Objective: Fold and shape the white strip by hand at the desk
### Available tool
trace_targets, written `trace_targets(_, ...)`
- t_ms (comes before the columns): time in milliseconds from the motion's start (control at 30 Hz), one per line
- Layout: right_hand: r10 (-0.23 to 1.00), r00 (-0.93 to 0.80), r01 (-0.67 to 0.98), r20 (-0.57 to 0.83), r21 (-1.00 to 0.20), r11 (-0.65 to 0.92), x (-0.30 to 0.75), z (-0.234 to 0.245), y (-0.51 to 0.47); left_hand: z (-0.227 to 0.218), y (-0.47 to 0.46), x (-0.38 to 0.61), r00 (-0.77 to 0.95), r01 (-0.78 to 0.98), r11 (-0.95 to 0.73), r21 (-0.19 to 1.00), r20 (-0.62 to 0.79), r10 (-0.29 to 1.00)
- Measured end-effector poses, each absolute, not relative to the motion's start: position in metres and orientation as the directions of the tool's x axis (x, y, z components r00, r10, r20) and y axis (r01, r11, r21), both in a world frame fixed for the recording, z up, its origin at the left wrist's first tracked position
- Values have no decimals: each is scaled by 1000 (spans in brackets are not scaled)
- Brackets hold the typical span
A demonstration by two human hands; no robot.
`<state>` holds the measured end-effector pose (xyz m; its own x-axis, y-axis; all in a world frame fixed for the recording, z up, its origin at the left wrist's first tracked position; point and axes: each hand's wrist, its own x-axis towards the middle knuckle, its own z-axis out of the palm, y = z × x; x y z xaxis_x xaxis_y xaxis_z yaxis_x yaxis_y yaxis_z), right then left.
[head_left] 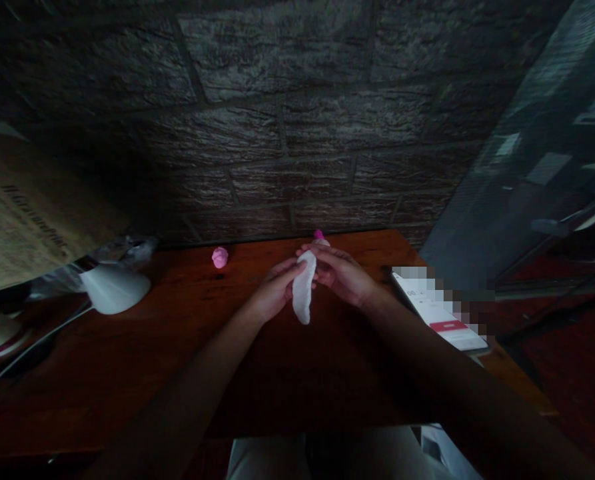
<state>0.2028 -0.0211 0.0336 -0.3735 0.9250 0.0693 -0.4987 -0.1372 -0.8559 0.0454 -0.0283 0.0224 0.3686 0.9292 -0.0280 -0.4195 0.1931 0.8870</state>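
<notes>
Over the middle of the wooden table, both hands are closed on a white, soft-looking flat strip [304, 293]. The strip hangs down, its lower end free. My left hand [278, 288] pinches the strip from the left, thumb on its face. Meeting it from the right, my right hand [344, 275] has its fingertips at the strip's upper edge, some of them hidden behind it. Just beyond the right fingers shows a small magenta piece [318, 235] with something pale below it, partly covered. A crumpled pink lump [220, 257] lies farther left near the wall.
At the left stand a brown paper bag [32, 207], a white cone-shaped object [114, 290] and a white cable [42, 343]. A tablet-like screen [444, 320] lies at the table's right edge. A dark brick wall [287, 127] closes off the back.
</notes>
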Motion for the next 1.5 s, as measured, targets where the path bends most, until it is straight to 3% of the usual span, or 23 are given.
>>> trace_targets(367, 891, -450, -493, 62, -849, -190, 203, 34, -23, 22, -28, 44, 387, -418, 199, 887, -24, 922)
trace_targets(1500, 925, -378, -463, 27, -871, -164, 200, 33, -23, 23, -29, 44, 310, -379, 129, 916, -6, 951)
